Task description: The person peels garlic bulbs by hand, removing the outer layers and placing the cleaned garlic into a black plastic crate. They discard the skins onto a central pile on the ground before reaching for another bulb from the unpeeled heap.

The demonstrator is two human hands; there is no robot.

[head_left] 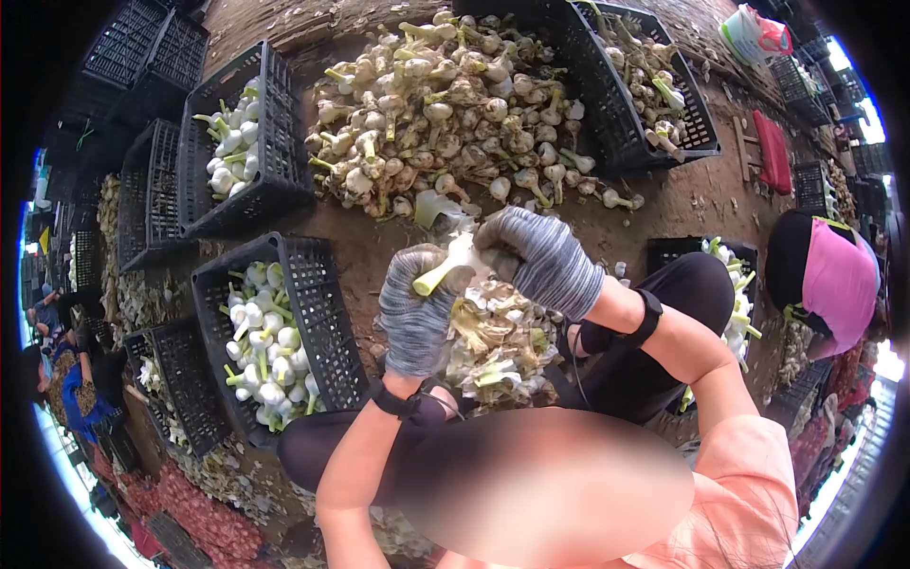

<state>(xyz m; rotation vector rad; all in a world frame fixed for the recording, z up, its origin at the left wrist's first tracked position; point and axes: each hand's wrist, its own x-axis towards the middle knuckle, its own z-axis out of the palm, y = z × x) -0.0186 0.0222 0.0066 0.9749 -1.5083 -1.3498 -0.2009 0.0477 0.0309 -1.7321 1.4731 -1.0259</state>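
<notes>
In grey knit gloves, both my hands meet over the floor in front of my crossed legs. My left hand (415,308) is closed around a garlic bulb (462,252), whose cut green stem points down and to the left. Against the bulb's other side, my right hand (542,258) is closed with its fingers pinching the outer skin; the fingertips are partly hidden. A loose flap of pale skin (438,209) shows just beyond the bulb. Under my hands lies a heap of peeled garlic skins (498,346).
Ahead lies a large pile of unpeeled garlic bulbs (455,104). Black crates with clean white garlic stand at left (327,313) and far left (275,142). Another crate (701,123) at upper right holds garlic. A person in pink (839,275) sits at right.
</notes>
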